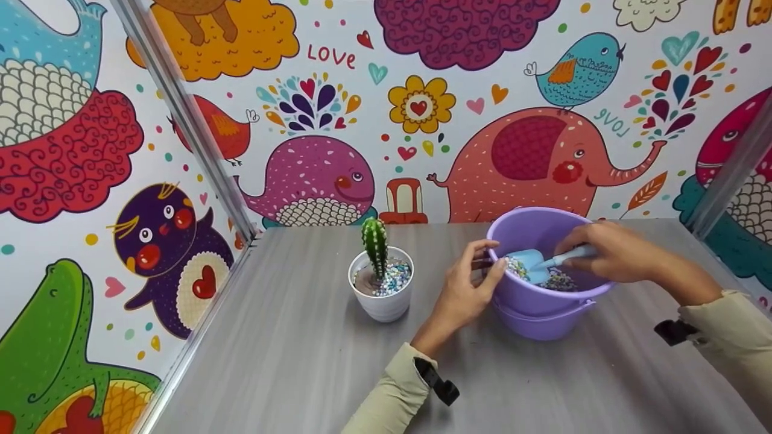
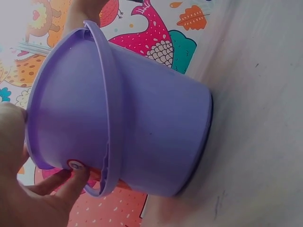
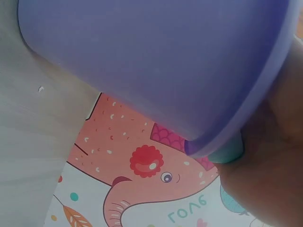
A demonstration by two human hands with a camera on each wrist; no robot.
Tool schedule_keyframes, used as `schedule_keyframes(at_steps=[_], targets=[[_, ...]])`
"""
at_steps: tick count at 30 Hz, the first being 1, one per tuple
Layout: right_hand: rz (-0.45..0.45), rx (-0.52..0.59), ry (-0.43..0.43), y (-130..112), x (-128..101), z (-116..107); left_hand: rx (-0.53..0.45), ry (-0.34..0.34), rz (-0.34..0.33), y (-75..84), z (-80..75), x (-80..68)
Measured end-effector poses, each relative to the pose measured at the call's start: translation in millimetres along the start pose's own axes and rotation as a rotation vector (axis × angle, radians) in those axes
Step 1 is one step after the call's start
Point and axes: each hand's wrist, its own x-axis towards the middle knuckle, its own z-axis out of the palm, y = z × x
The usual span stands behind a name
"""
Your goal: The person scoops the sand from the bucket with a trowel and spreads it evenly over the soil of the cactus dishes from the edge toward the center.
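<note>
Beige sleeves (image 1: pixel 392 395) come in from the near edge of the grey desk (image 1: pixel 289 361), each with a dark strap at the wrist. Toward the far right part of the desk stands a purple bucket (image 1: pixel 543 301), tilted a little toward the person. The left hand (image 1: pixel 464 289) grips its rim on the left side, thumb inside and fingers (image 2: pixel 61 182) curled under the lip by the handle pivot. The right hand (image 1: pixel 606 250) reaches over the far rim and clasps the handle of a light blue scoop (image 1: pixel 534 262), whose blade sits among small multicoloured pebbles (image 1: pixel 558 280) in the bucket. Left of the bucket, apart from it, a white pot (image 1: pixel 383 298) holds a green cactus (image 1: pixel 375 244) ringed with the same pebbles.

Thin plastic suggests the bucket is light and smooth, likely to slide or tip, so the rim is the sound hold. Loose pebbles will probably roll off the scoop; it wants carrying level by its handle.
</note>
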Motion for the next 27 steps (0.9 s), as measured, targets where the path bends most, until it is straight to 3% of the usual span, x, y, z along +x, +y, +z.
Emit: schedule_keyframes(at_steps=[19,27], targets=[[0.018,0.092,0.058,4,-15,-7,0.009,0.015,0.003,-2.0,1.5,0.7],[-0.029,0.074,0.115,3,-20,-5,0.059,0.006,-0.010,1.6,0.1,-0.2]])
